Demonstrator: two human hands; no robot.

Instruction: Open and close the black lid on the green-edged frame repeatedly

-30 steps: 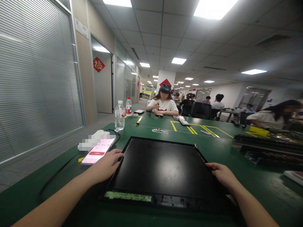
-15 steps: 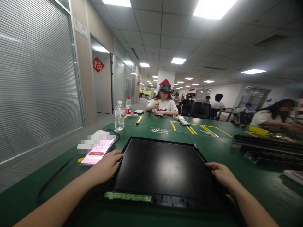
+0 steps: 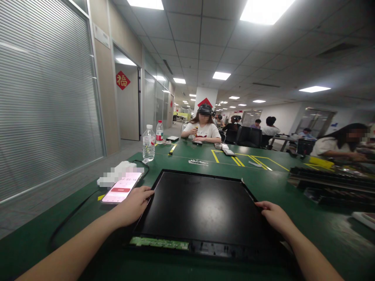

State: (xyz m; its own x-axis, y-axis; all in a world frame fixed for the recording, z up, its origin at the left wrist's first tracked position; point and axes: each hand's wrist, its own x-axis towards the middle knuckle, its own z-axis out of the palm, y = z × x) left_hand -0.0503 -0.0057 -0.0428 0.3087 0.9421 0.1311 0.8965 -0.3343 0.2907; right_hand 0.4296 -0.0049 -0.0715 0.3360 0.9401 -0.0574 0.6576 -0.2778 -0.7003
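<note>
A black display panel (image 3: 202, 210) in a dark frame lies in front of me on the green table. A green circuit board strip (image 3: 159, 243) runs along its near edge at the left. My left hand (image 3: 136, 203) grips the panel's left edge, fingers closed over the rim. Around the right edge, my right hand (image 3: 274, 214) is closed, with the thumb side on top of the frame and the other fingertips hidden beneath. Just beyond my left hand lies a phone (image 3: 121, 189) with a lit pink-and-white screen showing a timer.
A water bottle (image 3: 149, 144) and a red-capped bottle (image 3: 159, 132) stand at the far left. Dark strips (image 3: 331, 185) are stacked at the right, near a yellow object (image 3: 320, 161). One person (image 3: 202, 127) sits across the table, another (image 3: 342, 140) at the right. A black cable (image 3: 73, 212) crosses the table's left side.
Both hands keep their places on the display panel. The whole view has shifted very slightly; nothing else has visibly moved.
</note>
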